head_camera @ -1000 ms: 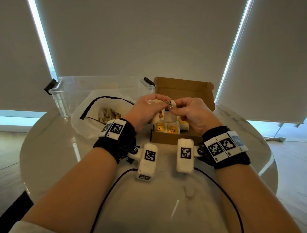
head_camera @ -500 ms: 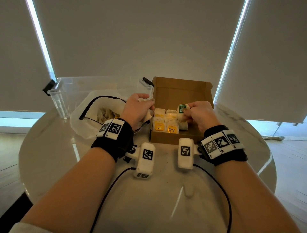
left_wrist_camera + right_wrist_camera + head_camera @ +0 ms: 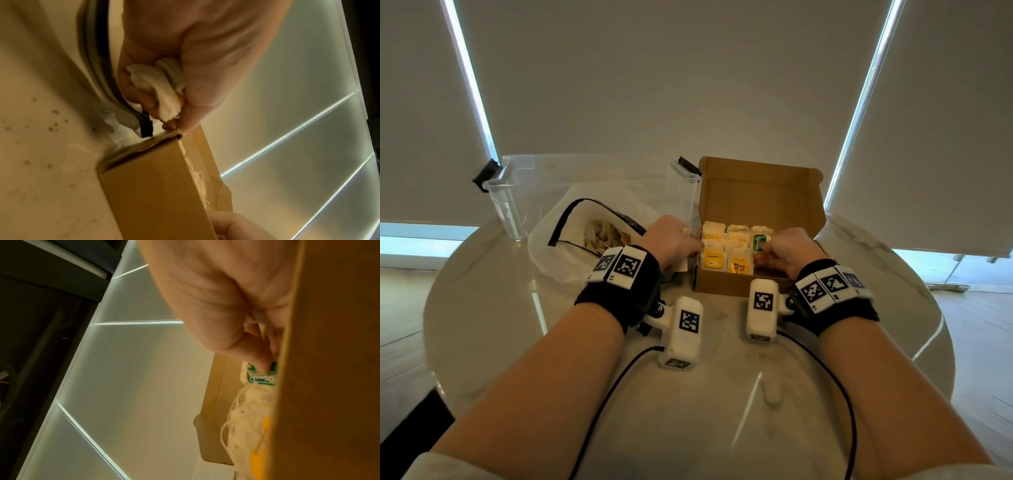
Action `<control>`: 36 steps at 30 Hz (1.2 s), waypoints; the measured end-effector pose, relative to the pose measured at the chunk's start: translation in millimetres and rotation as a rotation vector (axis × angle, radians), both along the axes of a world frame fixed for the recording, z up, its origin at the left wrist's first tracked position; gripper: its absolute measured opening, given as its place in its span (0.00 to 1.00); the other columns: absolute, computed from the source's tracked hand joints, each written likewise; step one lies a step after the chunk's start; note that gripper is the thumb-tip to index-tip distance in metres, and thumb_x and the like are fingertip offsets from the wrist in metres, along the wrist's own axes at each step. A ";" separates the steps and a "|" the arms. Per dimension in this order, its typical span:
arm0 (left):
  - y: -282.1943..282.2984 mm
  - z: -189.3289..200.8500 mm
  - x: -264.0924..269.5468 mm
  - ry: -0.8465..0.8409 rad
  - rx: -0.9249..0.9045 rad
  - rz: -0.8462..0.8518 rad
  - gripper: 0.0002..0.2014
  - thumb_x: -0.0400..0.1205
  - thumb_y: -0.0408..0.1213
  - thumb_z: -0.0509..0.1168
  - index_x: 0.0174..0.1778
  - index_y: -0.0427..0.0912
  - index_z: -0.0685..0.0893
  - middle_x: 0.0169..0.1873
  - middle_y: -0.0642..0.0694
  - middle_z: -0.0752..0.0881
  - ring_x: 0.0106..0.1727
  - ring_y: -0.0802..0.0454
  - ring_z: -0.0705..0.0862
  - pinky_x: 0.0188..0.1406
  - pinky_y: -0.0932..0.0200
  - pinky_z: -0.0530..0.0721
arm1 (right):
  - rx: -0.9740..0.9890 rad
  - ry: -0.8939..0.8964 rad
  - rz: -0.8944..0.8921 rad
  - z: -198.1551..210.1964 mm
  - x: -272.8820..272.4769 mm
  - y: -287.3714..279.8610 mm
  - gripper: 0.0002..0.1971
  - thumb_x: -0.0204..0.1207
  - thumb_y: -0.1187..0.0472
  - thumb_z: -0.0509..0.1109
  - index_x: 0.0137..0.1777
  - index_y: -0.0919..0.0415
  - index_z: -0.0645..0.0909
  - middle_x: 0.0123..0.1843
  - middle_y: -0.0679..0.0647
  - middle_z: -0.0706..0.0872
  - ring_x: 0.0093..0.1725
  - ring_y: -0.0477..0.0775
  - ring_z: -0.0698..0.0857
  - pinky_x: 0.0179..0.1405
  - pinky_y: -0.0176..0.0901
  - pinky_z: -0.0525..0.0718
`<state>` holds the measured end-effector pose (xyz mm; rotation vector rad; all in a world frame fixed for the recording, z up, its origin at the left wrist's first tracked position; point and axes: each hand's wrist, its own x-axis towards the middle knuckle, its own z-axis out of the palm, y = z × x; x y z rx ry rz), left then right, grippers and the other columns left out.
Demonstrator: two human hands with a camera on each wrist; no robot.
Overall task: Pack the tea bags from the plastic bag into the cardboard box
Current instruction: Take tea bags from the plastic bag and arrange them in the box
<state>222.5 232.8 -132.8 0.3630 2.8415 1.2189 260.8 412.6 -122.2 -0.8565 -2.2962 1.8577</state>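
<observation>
The open cardboard box (image 3: 726,286) stands on the table with several white tea bags (image 3: 726,253) with yellow tags lined up inside. My right hand (image 3: 782,250) reaches into the box's right side and pinches a tea bag with a green tag (image 3: 757,241), seen up close as the green tag (image 3: 261,378). My left hand (image 3: 673,241) rests at the box's left wall (image 3: 156,186), its fingers curled round a crumpled white tea bag (image 3: 160,91). The plastic bag (image 3: 592,236) lies left of the box, open, with more tea bags inside.
A clear plastic bin (image 3: 592,192) stands behind the plastic bag. The round marble table (image 3: 722,394) has bare surface in front of the box. Black cables (image 3: 835,383) run from the wrist cameras towards me. Window blinds hang behind.
Both hands parted from above the box. The right hand lowered the green-tagged tea bag into the box's right side. The left hand moved to the box's left wall, still holding a tea bag.
</observation>
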 end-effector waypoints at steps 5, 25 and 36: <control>2.4 7.1 6.0 0.069 0.192 -0.010 0.11 0.82 0.44 0.64 0.53 0.41 0.84 0.45 0.46 0.86 0.44 0.55 0.84 0.38 0.62 0.78 | -0.061 0.012 -0.016 -3.2 -2.7 2.2 0.05 0.80 0.73 0.63 0.53 0.68 0.76 0.40 0.62 0.82 0.35 0.52 0.84 0.31 0.42 0.87; 4.2 22.0 30.2 -0.486 0.901 -0.351 0.33 0.81 0.65 0.51 0.62 0.38 0.81 0.41 0.40 0.86 0.32 0.51 0.81 0.27 0.64 0.81 | 0.285 0.501 0.378 25.1 39.9 -42.3 0.02 0.74 0.64 0.73 0.43 0.59 0.83 0.37 0.40 0.85 0.35 0.33 0.85 0.29 0.23 0.79; 3.4 20.6 29.5 -0.478 0.805 -0.314 0.15 0.85 0.35 0.58 0.67 0.38 0.76 0.43 0.40 0.83 0.26 0.56 0.79 0.15 0.69 0.76 | 0.410 0.574 0.180 20.2 26.3 -21.8 0.09 0.78 0.71 0.66 0.47 0.56 0.83 0.43 0.43 0.81 0.42 0.39 0.80 0.35 0.28 0.77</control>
